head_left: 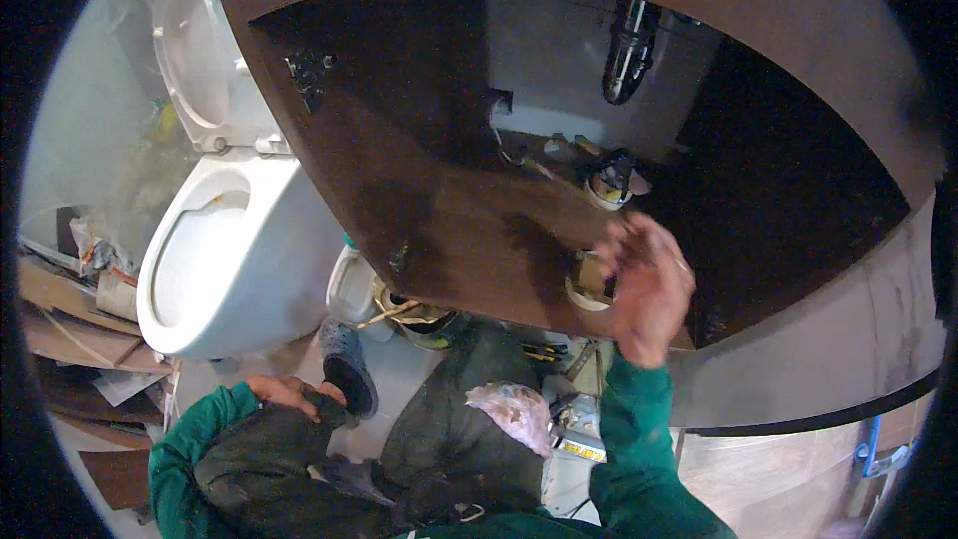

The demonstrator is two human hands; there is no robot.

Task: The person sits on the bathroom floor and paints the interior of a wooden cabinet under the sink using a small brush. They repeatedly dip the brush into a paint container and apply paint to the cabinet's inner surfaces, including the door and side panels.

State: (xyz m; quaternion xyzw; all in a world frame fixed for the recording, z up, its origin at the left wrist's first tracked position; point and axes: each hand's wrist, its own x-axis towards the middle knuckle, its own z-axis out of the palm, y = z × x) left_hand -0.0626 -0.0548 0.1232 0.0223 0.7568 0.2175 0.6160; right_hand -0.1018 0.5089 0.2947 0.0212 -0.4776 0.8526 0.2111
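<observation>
Our right hand (647,284) is raised at the front edge of the dark cabinet floor (469,240), wrist bent, fingers curled loosely and blurred, the green-sleeved forearm rising from below. Our left hand (284,391) lies well down and left of that cabinet, palm down, flat on our left knee, elbow bent.

Right hand (647,284) on a tape roll (589,281) at the dark cabinet's (449,210) shelf edge, left hand (284,391) on knee.

green long sleeves (639,409), dark grimy trousers (449,429), grey clog shoe (349,364)
</observation>
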